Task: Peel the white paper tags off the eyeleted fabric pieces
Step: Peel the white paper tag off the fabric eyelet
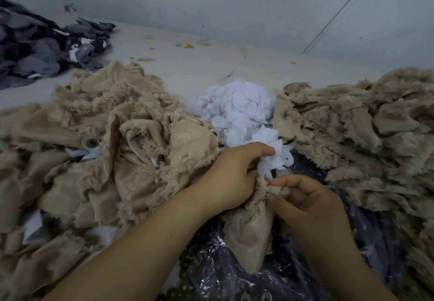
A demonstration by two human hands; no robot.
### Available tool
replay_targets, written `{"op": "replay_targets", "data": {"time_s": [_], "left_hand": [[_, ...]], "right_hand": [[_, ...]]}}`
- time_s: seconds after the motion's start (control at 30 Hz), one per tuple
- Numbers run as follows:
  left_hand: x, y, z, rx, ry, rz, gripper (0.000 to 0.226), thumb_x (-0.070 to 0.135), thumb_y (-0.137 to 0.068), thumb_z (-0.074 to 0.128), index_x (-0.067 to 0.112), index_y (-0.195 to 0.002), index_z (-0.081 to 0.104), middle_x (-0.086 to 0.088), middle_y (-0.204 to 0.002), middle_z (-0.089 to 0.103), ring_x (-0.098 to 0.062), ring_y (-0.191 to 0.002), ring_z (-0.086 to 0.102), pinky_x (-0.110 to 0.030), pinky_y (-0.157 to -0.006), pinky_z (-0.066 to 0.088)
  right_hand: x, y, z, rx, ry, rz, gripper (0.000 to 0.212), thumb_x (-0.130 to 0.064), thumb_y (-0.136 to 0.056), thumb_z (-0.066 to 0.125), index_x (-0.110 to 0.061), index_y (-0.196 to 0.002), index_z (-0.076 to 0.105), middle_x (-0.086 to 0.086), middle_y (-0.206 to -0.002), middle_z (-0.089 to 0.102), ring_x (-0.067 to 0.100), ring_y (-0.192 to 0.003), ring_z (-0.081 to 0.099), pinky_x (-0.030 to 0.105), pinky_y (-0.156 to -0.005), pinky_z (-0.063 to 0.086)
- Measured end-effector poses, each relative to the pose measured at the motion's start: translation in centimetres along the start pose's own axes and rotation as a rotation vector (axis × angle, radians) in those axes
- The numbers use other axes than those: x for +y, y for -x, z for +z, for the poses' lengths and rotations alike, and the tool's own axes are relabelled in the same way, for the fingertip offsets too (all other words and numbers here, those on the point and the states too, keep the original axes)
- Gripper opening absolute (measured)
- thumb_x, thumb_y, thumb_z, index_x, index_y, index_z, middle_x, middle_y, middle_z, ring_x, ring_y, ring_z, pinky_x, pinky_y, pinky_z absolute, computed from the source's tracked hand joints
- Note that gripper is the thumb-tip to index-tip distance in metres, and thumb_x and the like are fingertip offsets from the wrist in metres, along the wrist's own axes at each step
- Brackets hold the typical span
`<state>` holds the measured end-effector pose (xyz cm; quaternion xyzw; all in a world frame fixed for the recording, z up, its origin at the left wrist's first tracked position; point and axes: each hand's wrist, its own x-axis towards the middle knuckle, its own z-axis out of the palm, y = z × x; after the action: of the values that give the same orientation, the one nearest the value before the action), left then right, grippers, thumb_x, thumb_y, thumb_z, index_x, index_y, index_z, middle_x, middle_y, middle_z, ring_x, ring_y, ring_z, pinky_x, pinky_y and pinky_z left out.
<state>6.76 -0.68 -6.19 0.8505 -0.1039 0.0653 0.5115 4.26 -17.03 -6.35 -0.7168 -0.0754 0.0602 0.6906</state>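
- Grey fabric scraps (40,49): heaped at the far left corner of the table (211,61)
- Tan fabric pile (98,141), left: rumpled, one metal eyelet (91,141) showing, white paper under it
- Left hand (231,176): fingers curled, gripping white paper tags (277,157) and the top of the tan fabric piece (251,235)
- Heap of white tags (234,108): mid-table, just beyond the hands
- Right hand (305,202): fingers curled, pinching the same piece's furry edge
- Clear plastic bag (258,275): under the piece, near edge
- Tan fabric pile (366,136), right: furry side up
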Motion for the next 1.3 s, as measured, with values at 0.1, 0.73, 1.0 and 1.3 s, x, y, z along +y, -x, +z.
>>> {"op": "replay_targets", "data": {"time_s": [0.1, 0.73, 1.0, 1.3], "left_hand": [[-0.1, 0.0, 0.0, 0.115, -0.036, 0.01, 0.035, -0.009, -0.088, 0.059, 0.006, -0.118, 0.069, -0.005, -0.12, 0.069, -0.012, -0.113, 0.064, -0.029, -0.102, 0.049], [-0.8, -0.3, 0.3, 0.238, -0.156, 0.19, 0.025, -0.008, -0.083, 0.068, 0.004, -0.103, 0.076, -0.006, -0.111, 0.073, -0.013, -0.106, 0.066, -0.029, -0.098, 0.051], [-0.8, -0.5, 0.4, 0.249, -0.293, 0.272, 0.026, -0.008, -0.077, 0.068, 0.004, -0.099, 0.076, -0.008, -0.107, 0.073, -0.016, -0.102, 0.066, -0.019, -0.096, 0.047], [0.2, -0.6, 0.9, 0.24, -0.46, 0.3, 0.027, -0.007, -0.069, 0.058, -0.005, -0.09, 0.076, -0.018, -0.094, 0.075, -0.028, -0.088, 0.072, -0.018, -0.09, 0.042]], "right_hand": [[-0.1, -0.3, 0.0, -0.022, -0.034, 0.017, 0.041, 0.006, -0.084, 0.071, -0.035, -0.091, 0.069, 0.013, -0.076, 0.076, 0.022, -0.065, 0.071, 0.027, -0.054, 0.054], [-0.4, -1.0, 0.0, 0.0, 0.006, 0.007, 0.034, 0.002, -0.08, 0.076, -0.032, -0.077, 0.08, 0.005, -0.074, 0.077, 0.015, -0.065, 0.074, 0.02, -0.055, 0.054], [-0.3, -0.7, -0.6, -0.066, -0.156, 0.113, 0.026, -0.022, -0.056, 0.081, -0.018, -0.082, 0.081, 0.015, -0.082, 0.077, 0.027, -0.076, 0.076, 0.031, -0.068, 0.06], [-0.8, 0.2, -1.2, -0.159, -0.342, 0.28, 0.035, -0.016, -0.049, 0.08, -0.003, -0.081, 0.079, 0.026, -0.089, 0.075, 0.031, -0.074, 0.075, 0.031, -0.062, 0.06]]}}
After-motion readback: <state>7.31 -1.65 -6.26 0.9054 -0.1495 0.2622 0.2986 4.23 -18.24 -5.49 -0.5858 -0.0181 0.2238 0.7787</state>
